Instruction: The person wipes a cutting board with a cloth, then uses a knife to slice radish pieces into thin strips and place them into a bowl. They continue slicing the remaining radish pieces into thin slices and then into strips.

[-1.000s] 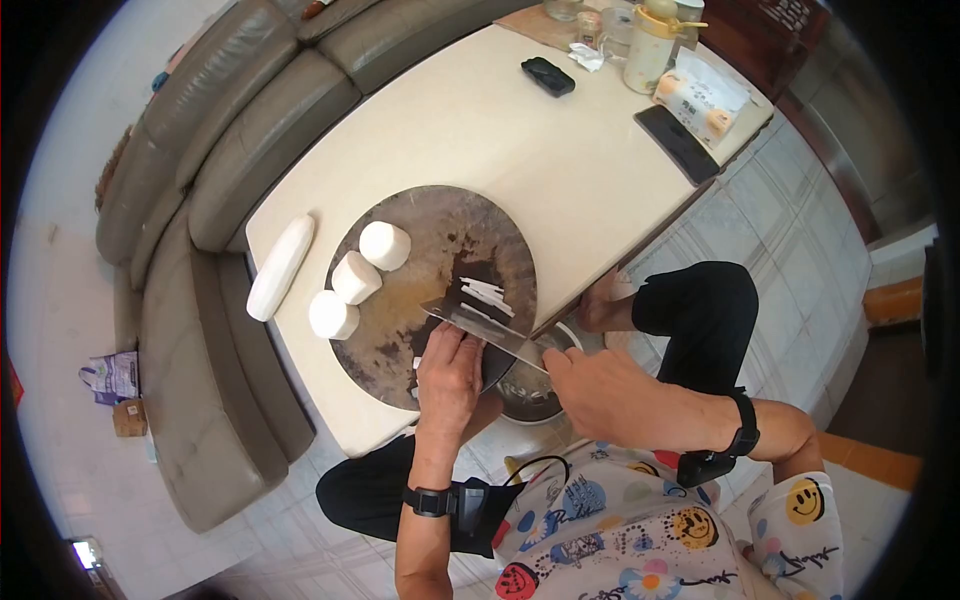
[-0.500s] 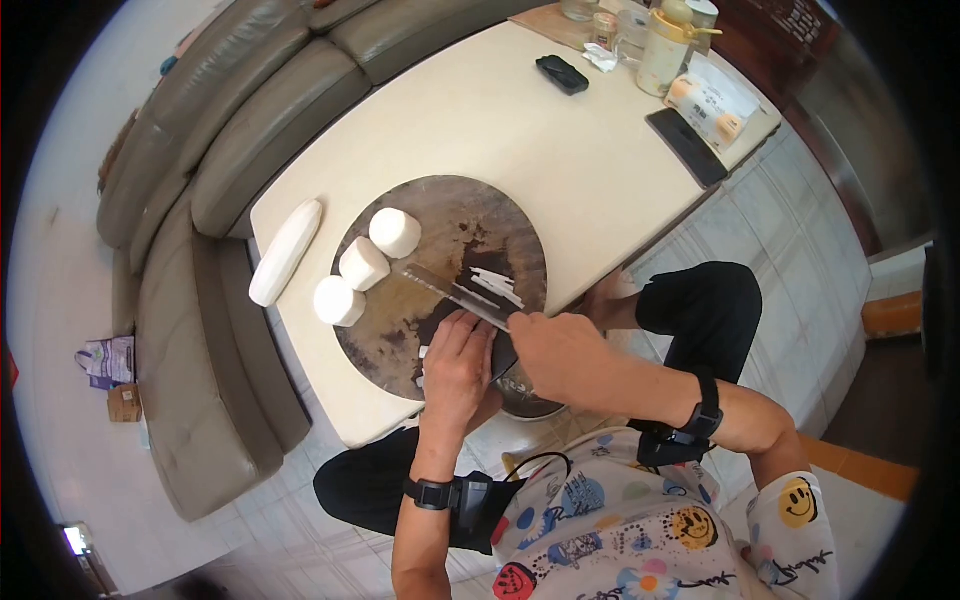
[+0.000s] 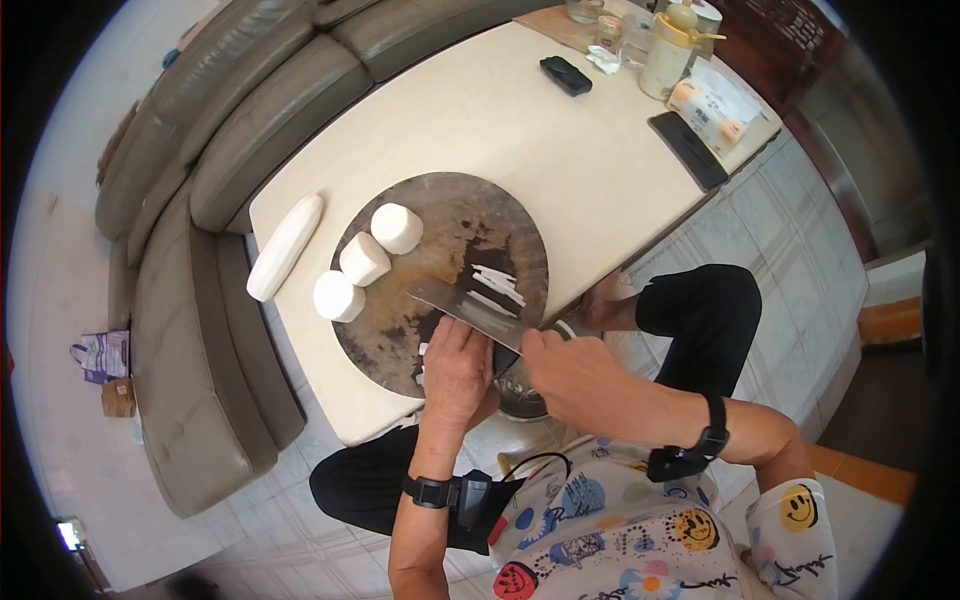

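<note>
My right hand [image 3: 575,375] is closed around the handle of a cleaver [image 3: 472,314]. Its broad blade slants across the round wooden chopping board [image 3: 390,335], just in front of the fingers of my left hand [image 3: 460,368]. Those fingers are bent and close together, pressing down on the board's near edge; white bits of radish peek out on their left, and most of what lies beneath is hidden. Beyond the blade lie several thin white radish strips [image 3: 497,287]. Three thick radish chunks [image 3: 365,259] stand along the board's left side.
A long peeled white radish [image 3: 286,247] lies on the cream table [image 3: 440,120], left of the board. Farther off are a black object [image 3: 566,76], a phone [image 3: 688,150], a tissue pack [image 3: 714,108] and a bottle [image 3: 665,60]. A metal bowl [image 3: 522,400] sits below the table edge.
My right hand has shifted slightly right and toward me with the cleaver. The blade has turned so more of its flat face shows. My left hand stays almost in place.
</note>
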{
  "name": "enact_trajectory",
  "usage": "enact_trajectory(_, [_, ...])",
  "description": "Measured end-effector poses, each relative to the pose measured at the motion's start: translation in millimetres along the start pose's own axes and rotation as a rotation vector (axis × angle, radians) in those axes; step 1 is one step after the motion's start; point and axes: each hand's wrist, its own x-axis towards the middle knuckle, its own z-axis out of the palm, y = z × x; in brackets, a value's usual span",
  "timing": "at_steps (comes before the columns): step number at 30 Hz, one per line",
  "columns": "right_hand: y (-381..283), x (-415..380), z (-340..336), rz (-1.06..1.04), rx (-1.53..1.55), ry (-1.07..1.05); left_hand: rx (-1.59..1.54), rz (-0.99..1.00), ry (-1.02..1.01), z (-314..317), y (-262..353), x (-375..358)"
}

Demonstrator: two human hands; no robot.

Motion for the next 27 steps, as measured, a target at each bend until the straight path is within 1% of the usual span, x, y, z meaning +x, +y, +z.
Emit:
enact_trajectory(4, [-2, 14, 0, 0.022, 0.032, 0.011, -0.019, -0.005, 0.018, 0, 2, 0])
enact_trajectory(6, [4, 12, 8, 0.085, 0.083, 0.052, -0.022, -0.005, 0.044, 0, 2, 1])
enact_trajectory(9, [7, -1, 2, 0.039, 0.105, 0.014, -0.012, 0.021, 0.098, 1, 2, 2])
enact_trajectory(11, [6, -7, -2, 0.033, 0.102, -0.002, -0.013, -0.01, 0.033, 0, 2, 1])
enact_trajectory(16, [-1, 0, -3, 0.026, 0.072, -0.015, -0.001, -0.006, 0.008, 0, -1, -2])
enact_trajectory(18, [-1, 11, 2, 0.01, 0.07, 0.038, 0.011, -0.002, -0.002, 0, 0, -2])
enact_trajectory(19, [3, 13, 7, 0.007, 0.068, 0.041, 0.012, 0.008, 0.045, 3, -1, -3])
enact_trajectory(20, [6, 16, 14, 0.045, 0.116, 0.072, 0.014, 0.014, 0.093, 4, -1, -4])
enact_trajectory(21, [7, 18, 17, 0.082, 0.165, 0.101, 0.018, 0.01, 0.098, 3, 0, -4])
enact_trajectory(22, [8, 17, 16, 0.074, 0.163, 0.1, -0.006, 0.014, 0.111, 3, 1, -2])
enact_trajectory(24, [16, 10, 11, 0.071, 0.161, 0.019, -0.031, 0.018, 0.132, 1, 1, -1])
enact_trajectory(27, [9, -3, 6, 0.068, 0.15, 0.011, -0.011, 0.013, 0.104, 1, 0, -2])
